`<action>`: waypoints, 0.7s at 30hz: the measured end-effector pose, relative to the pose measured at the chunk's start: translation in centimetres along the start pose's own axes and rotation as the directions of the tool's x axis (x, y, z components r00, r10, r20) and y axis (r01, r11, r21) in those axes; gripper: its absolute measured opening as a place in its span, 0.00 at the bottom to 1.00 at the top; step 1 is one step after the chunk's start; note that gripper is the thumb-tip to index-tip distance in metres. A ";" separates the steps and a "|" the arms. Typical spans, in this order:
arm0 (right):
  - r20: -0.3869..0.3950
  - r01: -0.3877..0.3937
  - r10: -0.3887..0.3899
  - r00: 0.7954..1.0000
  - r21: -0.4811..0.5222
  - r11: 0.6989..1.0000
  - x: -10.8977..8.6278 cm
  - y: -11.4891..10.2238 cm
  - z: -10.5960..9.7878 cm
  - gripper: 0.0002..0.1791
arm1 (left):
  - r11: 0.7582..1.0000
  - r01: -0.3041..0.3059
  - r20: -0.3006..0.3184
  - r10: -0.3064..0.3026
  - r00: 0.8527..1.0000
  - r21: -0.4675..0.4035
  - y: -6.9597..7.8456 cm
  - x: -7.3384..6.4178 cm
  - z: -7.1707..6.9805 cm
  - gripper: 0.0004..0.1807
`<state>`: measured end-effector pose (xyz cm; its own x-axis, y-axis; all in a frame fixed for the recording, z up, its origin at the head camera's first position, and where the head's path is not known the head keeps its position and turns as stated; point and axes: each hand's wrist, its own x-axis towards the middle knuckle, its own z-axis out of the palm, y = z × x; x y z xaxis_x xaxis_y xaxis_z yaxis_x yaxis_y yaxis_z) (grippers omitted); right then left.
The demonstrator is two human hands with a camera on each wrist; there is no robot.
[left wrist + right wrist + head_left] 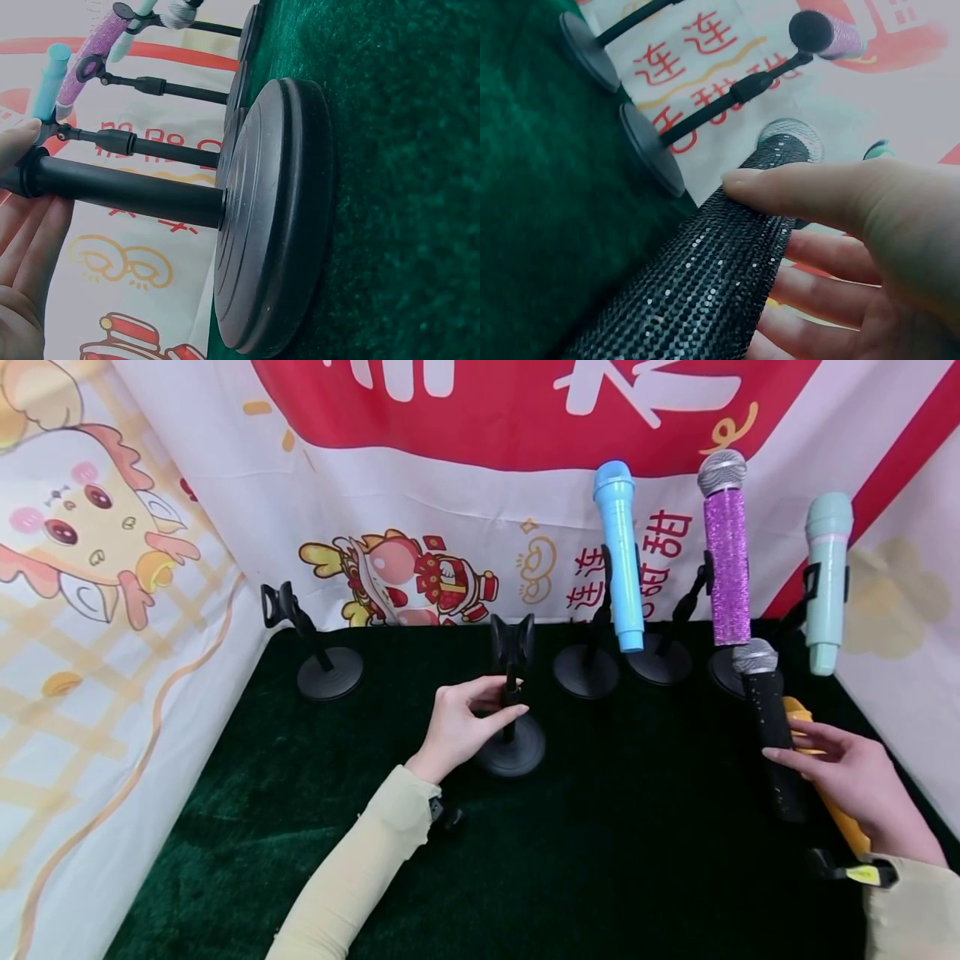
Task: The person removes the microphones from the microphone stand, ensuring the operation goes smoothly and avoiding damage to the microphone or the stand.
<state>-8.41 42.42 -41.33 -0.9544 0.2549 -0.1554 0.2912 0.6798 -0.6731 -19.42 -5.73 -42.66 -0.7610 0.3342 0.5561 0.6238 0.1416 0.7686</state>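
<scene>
My left hand (468, 720) pinches the post of a black microphone stand (517, 754) between thumb and fingers, just under its clip. That clip holds no microphone. In the left wrist view the stand's round base (274, 217) sits on the green cloth. My right hand (855, 768) grips a black glittery microphone (772, 718) with a silver mesh head, thumb on the near side and fingers behind. In the right wrist view the microphone's studded handle (697, 262) slants across, its head pointing toward the backdrop. A yellow object (843, 814) lies partly hidden behind the right hand.
Along the back, stands hold a blue microphone (621, 560), a purple glittery microphone (729, 568) and a mint green microphone (827, 581). Another stand (330, 673) with a bare clip is at the back left. A printed cloth backdrop (465, 493) rises behind the green cloth (637, 860).
</scene>
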 end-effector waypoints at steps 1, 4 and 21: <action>0.014 -0.006 0.006 1.000 -0.019 1.000 0.0 0.2 0.0 0.49 | 1.000 0.000 0.000 0.000 1.000 0.000 0.0 0.0 0.0 0.17; 0.048 -0.022 0.025 0.999 -0.055 0.998 -0.2 0.8 -0.2 0.51 | 1.000 0.002 0.001 -0.002 1.000 0.000 0.1 0.0 0.0 0.17; 0.142 -0.034 0.057 0.988 -0.161 0.986 -1.1 2.8 -0.8 0.52 | 1.000 -0.002 -0.011 0.002 1.000 0.002 -0.1 -0.1 0.2 0.17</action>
<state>-6.47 44.63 -42.47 -0.9358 0.1929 -0.2949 0.3302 0.7726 -0.5423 -19.34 -5.64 -42.86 -0.7615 0.3241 0.5613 0.6260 0.1429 0.7666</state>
